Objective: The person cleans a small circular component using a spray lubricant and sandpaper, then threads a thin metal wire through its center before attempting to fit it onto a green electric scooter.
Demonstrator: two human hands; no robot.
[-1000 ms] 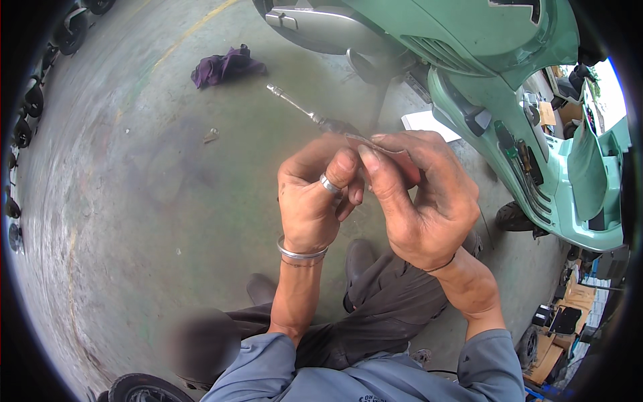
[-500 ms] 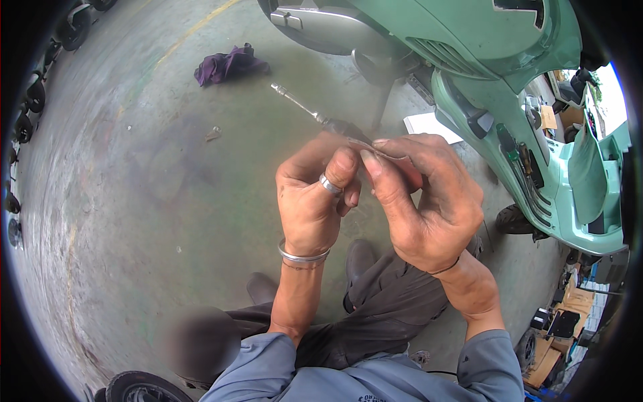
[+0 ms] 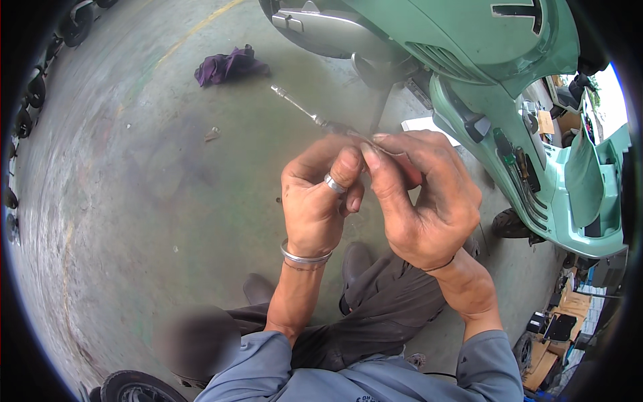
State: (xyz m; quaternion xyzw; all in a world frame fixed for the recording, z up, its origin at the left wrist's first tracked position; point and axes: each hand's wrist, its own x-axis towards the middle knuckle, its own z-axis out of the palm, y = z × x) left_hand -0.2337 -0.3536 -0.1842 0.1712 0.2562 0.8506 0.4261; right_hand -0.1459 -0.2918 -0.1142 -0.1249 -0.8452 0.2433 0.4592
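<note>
In front of me, both hands come together at the fingertips. My right hand (image 3: 435, 201) pinches a small folded reddish-brown sheet (image 3: 410, 169), which looks like sandpaper, with the thumb over its near side. My left hand (image 3: 318, 187), with a ring and a metal bangle, has its fingers curled and its thumb pressed in beside the sheet's left end. Whatever sits between the left fingertips is hidden. Just beyond the hands, a long-shafted socket driver (image 3: 295, 104) lies on the floor, its dark grip partly covered by my fingers.
A green scooter (image 3: 469, 60) stands on the right, with tools such as a green-handled screwdriver (image 3: 504, 144) on its footboard. Its silver exhaust (image 3: 321, 30) is at the top. A purple cloth (image 3: 231, 65) and a white box (image 3: 425, 124) lie on the floor. A wheel (image 3: 144, 387) is at lower left.
My left hand has shifted slightly to the right, and my right hand has moved slightly left. The pinch on the folded sheet stays the same.
</note>
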